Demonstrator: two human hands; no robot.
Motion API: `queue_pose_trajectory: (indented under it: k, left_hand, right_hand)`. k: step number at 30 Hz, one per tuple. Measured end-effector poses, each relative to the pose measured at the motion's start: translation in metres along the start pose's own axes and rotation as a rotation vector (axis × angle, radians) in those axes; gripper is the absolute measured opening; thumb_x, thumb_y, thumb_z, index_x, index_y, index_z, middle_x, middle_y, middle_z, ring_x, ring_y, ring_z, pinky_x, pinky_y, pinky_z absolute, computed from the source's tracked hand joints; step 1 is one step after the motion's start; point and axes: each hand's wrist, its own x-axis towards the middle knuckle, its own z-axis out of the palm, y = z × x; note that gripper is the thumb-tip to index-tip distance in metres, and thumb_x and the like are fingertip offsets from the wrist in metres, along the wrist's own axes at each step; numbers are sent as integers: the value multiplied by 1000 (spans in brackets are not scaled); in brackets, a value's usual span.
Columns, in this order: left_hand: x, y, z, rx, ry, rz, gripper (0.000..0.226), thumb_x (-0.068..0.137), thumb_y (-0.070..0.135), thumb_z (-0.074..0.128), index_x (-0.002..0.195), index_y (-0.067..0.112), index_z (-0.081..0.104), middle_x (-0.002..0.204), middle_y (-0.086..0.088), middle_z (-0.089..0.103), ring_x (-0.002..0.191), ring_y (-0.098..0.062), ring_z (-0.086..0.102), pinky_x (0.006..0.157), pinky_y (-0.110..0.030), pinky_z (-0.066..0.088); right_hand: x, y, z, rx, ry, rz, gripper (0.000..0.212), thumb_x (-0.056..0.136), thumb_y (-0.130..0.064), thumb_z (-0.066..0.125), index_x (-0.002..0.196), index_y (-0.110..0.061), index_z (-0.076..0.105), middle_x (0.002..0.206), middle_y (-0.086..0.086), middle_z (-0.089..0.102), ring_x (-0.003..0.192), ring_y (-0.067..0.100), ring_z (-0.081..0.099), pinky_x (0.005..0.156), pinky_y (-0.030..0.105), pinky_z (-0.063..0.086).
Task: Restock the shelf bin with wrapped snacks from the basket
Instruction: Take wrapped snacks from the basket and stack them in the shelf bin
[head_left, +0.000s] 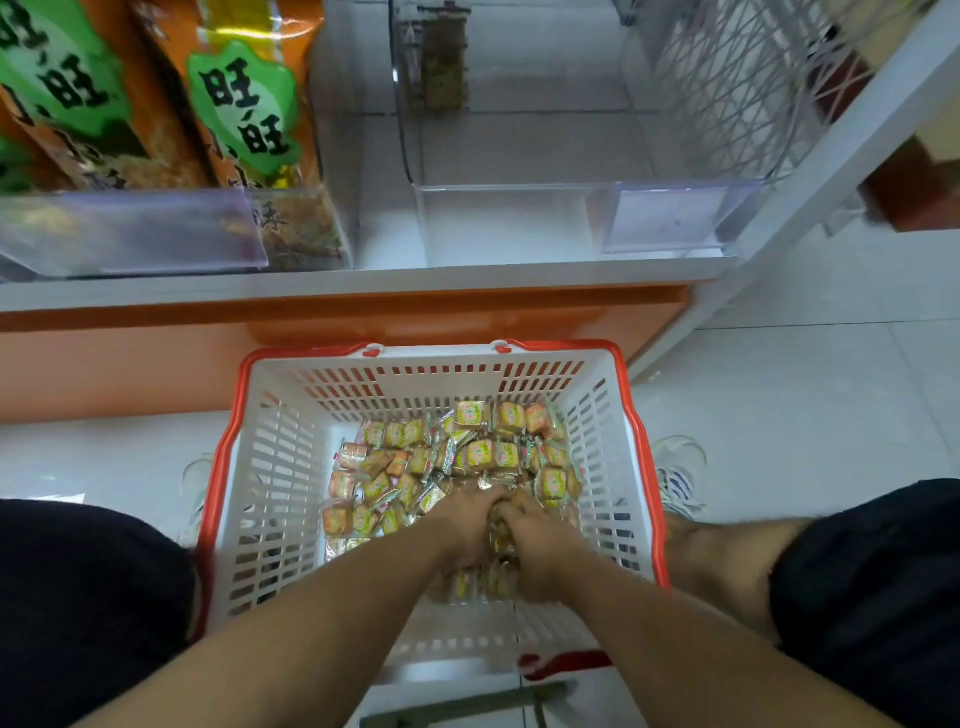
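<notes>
White floor tiles (810, 395) spread under me, and right ahead stands a low shelf (363, 280) with an orange base. On that shelf, straight in front, sits the clear shelf bin (509, 223), with nothing showing inside it from here; a clear label holder (670, 218) leans at its right front. To the left of it stand big orange snack bags (171, 104) with green labels, behind another clear front panel.

Between my knees, on the floor just before the shelf, is the white basket (270, 467) with its red rim. Wrapped snacks (483, 447) lie in a heap across its bottom, mostly toward the right and far side.

Both my hands are down in that heap, side by side and touching. My left hand (467, 525) has its fingers curled into the packets, and my right hand (540, 545) curls in the same way against it, a bunch of snacks gathered between the two.
</notes>
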Motion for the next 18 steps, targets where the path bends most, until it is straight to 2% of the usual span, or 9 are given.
queue_pose_trajectory:
  k: [2, 4, 5, 7, 10, 13, 16, 17, 18]
  left_hand:
    - [1, 3, 0, -2, 18, 35, 63, 82, 25, 78, 140, 32, 55, 131, -11, 56, 120, -32, 60, 103, -33, 47]
    - [1, 5, 1, -3, 5, 27, 48, 86, 15, 71, 132, 25, 64, 127, -11, 64, 113, -31, 65, 98, -33, 52]
    - [2, 5, 1, 0, -10, 13, 42, 87, 12, 69, 127, 22, 67, 125, -12, 67, 109, -30, 67, 93, -32, 54]
    - [1, 3, 1, -2, -15, -14, 37, 85, 10, 70, 120, 24, 71, 123, -9, 69, 105, -27, 68, 85, -30, 55]
    - [-5, 3, -5, -60, 33, -64, 42, 86, 4, 66, 116, 33, 72, 124, -1, 66, 107, -22, 68, 87, -28, 56]
    - [-16, 7, -21, -266, 129, -80, 39, 87, -5, 55, 97, 30, 70, 113, 4, 70, 102, -17, 68, 85, -25, 56]
    - [-36, 11, -50, -560, 192, -57, 25, 92, 0, 61, 91, 24, 70, 91, 3, 71, 63, -2, 62, 53, -17, 49]
    - [-46, 14, -63, -639, 184, -42, 23, 89, 0, 66, 93, 22, 70, 85, 2, 70, 54, -2, 58, 48, -18, 44]
    - [-57, 17, -77, -692, 162, -13, 24, 85, 0, 72, 94, 22, 70, 84, 2, 71, 55, -4, 58, 50, -18, 44]
  right_hand:
    - [2, 0, -9, 103, -48, 7, 79, 80, -25, 77, 149, -25, 38, 145, 6, 49, 123, 27, 56, 105, 36, 45]
    - [4, 4, -18, 200, -111, 43, 66, 75, -22, 82, 135, -27, 54, 120, 1, 65, 103, 21, 64, 86, 28, 54]
    - [5, 7, -24, 253, -153, 80, 65, 71, -18, 85, 129, -27, 56, 113, -1, 66, 96, 20, 66, 77, 27, 57]
    - [5, 12, -36, 332, -215, 127, 68, 68, -12, 88, 123, -30, 52, 110, 2, 64, 89, 23, 68, 62, 27, 56]
    - [3, 13, -62, 385, -203, 162, 78, 71, -8, 87, 135, -28, 47, 119, 6, 58, 93, 27, 69, 61, 32, 59]
    - [-7, 3, -104, 432, -196, 153, 89, 75, -8, 86, 148, -24, 38, 124, 3, 50, 87, 24, 68, 54, 28, 59]
    - [-29, -15, -153, 401, -226, 88, 84, 74, -9, 87, 143, -25, 40, 118, 2, 52, 79, 24, 70, 56, 31, 61]
    - [-38, -23, -169, 374, -223, 60, 80, 74, -8, 87, 137, -24, 41, 113, 5, 56, 77, 25, 71, 58, 34, 62]
    - [-48, -31, -185, 353, -215, 32, 73, 74, -7, 87, 131, -22, 43, 109, 8, 60, 77, 27, 72, 61, 38, 63]
